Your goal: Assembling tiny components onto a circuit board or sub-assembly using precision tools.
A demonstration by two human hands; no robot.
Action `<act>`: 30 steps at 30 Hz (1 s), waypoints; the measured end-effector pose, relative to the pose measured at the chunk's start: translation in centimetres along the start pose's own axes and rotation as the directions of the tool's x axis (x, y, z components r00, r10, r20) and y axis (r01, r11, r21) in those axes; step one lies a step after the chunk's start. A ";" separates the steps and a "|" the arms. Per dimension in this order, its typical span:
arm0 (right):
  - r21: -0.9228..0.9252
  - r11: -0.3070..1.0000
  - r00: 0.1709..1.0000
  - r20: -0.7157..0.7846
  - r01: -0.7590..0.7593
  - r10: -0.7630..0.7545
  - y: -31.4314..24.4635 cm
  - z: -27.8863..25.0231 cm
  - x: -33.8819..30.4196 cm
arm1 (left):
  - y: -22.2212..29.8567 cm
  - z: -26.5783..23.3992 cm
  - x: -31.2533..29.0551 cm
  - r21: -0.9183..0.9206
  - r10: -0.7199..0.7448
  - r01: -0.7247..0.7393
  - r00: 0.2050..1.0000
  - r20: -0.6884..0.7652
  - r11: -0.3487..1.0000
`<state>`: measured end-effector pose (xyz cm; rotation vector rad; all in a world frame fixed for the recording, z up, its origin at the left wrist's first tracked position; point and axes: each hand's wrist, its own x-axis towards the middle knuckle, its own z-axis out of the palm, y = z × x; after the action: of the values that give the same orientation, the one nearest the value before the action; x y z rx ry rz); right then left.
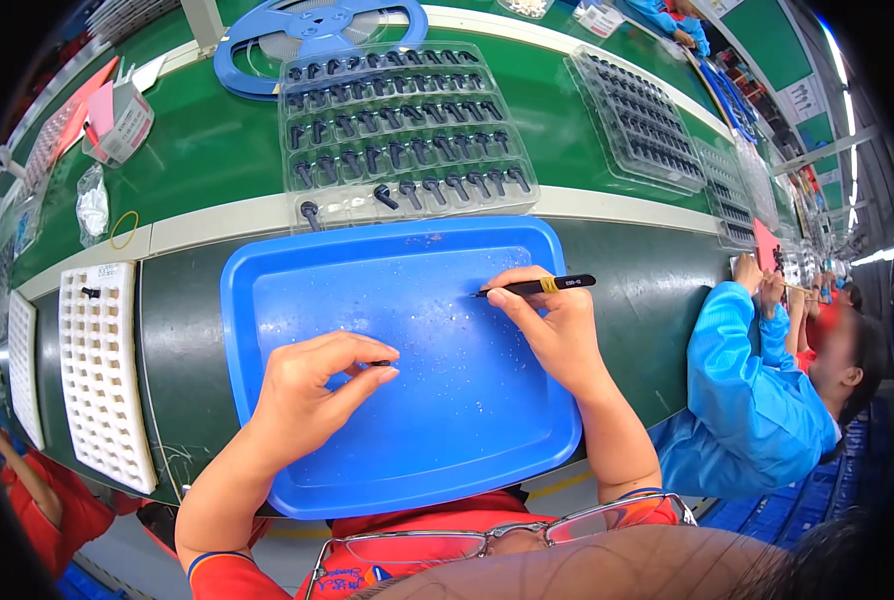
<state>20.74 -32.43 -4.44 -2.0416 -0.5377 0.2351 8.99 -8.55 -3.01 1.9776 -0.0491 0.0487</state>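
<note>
The left hand (312,388), left of the frame's centre, has its thumb and forefinger pinched on a small dark part (382,363), mostly hidden by the fingertips. The part is above a shallow blue plastic tray with rounded corners (397,490), which sits mid-frame on a dark green counter (632,320). Right of centre, the right hand (557,335) grips a slender black tool with a yellow band (549,285), its narrow tip pointing left over the tray and well apart from the part.

The likeliest slip is at the left fingertips: so small a part, held by 2 digits, could spring loose if pressed unevenly. Pale specks dot the tray floor, so a dropped part might pick up debris. A badly aimed tool tip could scratch the part or prick a finger. Toward the top centre, a clear plastic tray of black parts (522,197) lies just beyond the blue rim; a hard shove might jostle its rows.
</note>
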 end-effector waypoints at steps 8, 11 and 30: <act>0.013 0.999 0.999 -0.012 0.029 -0.029 0.2 0.3 -0.1 | -0.2 0.0 -0.1 -0.008 -0.001 0.001 1.000 0.009 1.000; 0.027 0.999 0.999 -0.022 0.032 -0.032 0.4 0.4 -0.2 | -0.2 0.0 -0.2 0.001 0.002 -0.002 1.000 0.011 1.000; -0.580 0.779 0.969 0.190 0.238 -0.155 -3.9 0.4 1.6 | -0.4 0.1 0.0 -0.069 0.099 -0.101 0.995 -0.031 0.993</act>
<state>20.95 -29.66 -1.16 -2.5706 -1.0077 0.0723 8.98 -8.46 -3.38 1.9030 -0.1301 0.1377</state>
